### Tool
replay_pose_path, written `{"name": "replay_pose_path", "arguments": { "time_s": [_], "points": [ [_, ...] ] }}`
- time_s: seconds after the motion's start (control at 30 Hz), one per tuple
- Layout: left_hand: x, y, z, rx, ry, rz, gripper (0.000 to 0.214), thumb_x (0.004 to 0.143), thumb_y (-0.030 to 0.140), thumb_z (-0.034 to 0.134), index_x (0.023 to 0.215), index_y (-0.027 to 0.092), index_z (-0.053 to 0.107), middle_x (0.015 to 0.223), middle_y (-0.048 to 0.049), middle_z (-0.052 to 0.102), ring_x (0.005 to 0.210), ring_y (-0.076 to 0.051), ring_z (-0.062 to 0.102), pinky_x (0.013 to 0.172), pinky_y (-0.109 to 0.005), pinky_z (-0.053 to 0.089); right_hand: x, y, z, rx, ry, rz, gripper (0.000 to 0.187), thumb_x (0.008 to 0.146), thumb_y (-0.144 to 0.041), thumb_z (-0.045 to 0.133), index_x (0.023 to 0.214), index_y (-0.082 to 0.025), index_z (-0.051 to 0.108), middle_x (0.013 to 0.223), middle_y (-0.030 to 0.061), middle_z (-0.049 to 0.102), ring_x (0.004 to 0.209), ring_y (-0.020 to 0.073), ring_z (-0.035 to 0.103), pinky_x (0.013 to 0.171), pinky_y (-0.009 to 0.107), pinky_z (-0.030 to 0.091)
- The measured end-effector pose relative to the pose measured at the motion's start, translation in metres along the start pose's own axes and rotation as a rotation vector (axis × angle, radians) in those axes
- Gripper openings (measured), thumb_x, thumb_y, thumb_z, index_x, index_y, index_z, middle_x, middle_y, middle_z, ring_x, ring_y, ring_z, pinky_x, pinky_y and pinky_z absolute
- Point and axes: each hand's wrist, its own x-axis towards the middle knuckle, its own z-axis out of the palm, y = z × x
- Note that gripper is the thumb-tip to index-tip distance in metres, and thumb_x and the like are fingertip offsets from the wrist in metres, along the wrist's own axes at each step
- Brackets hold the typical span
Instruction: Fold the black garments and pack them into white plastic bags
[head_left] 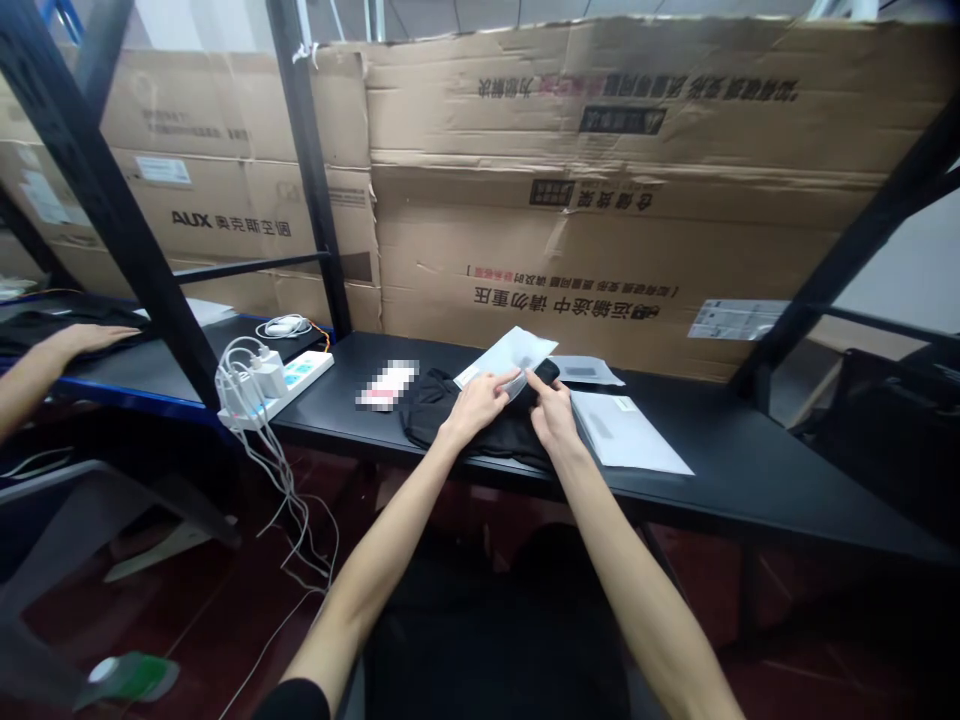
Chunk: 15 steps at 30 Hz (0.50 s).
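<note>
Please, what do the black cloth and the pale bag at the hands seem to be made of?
The black cloth looks like soft matte textile: it lies in loose folds. Knit or woven, I cannot tell. The pale bag looks like thin translucent plastic film, slightly glossy: it creases sharply and shows shade through.

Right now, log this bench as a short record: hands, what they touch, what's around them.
left hand: fingertips on a translucent white plastic sleeve, above a soft black cloth garment
right hand: fingers against a small black item at the sleeve's edge
beside hands: flat translucent white plastic bag; grey translucent bag
surface: long black table
further left: white power strip with white cables
other person: hand resting on dark fabric
</note>
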Motion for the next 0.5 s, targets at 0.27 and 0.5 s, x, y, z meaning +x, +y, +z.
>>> {"name": "replay_pose_path", "arguments": {
  "time_s": [0.27, 0.5],
  "points": [
    [-0.005, 0.010, -0.027, 0.029, 0.205, -0.070, 0.045, 0.104, 0.018, 0.063, 0.143, 0.034, 0.077, 0.108, -0.0045, 0.072, 0.084, -0.018, 0.069, 0.079, -0.027, 0.055, -0.015, -0.034, -0.005, 0.262, 0.023, 0.207, 0.028, 0.091, -0.009, 0.069, 0.118, -0.017, 0.074, 0.102, 0.0078, 0.085, 0.097, 0.0207, 0.083, 0.084, 0.030, 0.071],
    [-0.002, 0.014, -0.037, 0.126, 0.257, -0.103, 0.038, 0.102, 0.018, 0.067, 0.133, 0.034, 0.083, 0.112, -0.0032, 0.072, 0.082, -0.015, 0.068, 0.076, -0.025, 0.052, -0.042, -0.057, -0.009, 0.299, 0.051, 0.277, 0.021, 0.094, -0.018, 0.071, 0.115, -0.020, 0.077, 0.096, 0.0048, 0.086, 0.083, 0.0199, 0.083, 0.074, 0.031, 0.072]
  ]
}}
